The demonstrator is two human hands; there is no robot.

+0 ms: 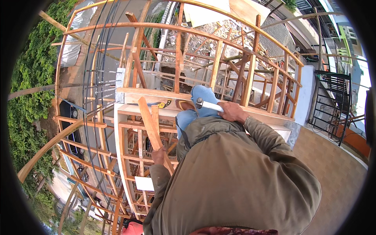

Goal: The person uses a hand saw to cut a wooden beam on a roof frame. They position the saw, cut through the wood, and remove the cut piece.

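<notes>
My left hand (159, 156) is closed around a long wooden board (149, 123), which slants up and away from me over the timber frame. My right hand (234, 113) grips the pale handle of a hammer (211, 105) close to my knee, its dark head pointing left. Beyond the board, a saw with a yellow handle (161, 105) lies on the wooden formwork (172, 111). My sandalled foot (185, 105) rests on that formwork beside the saw. The lower end of the board is partly hidden by my sleeve and jacket.
Timber framing (178, 58) rises ahead, with open gaps showing rubble (203, 41) far below. Black cables (88, 78) run past on the left, above a road. Tiled floor (329, 168) lies at right, near a black metal gate (333, 102).
</notes>
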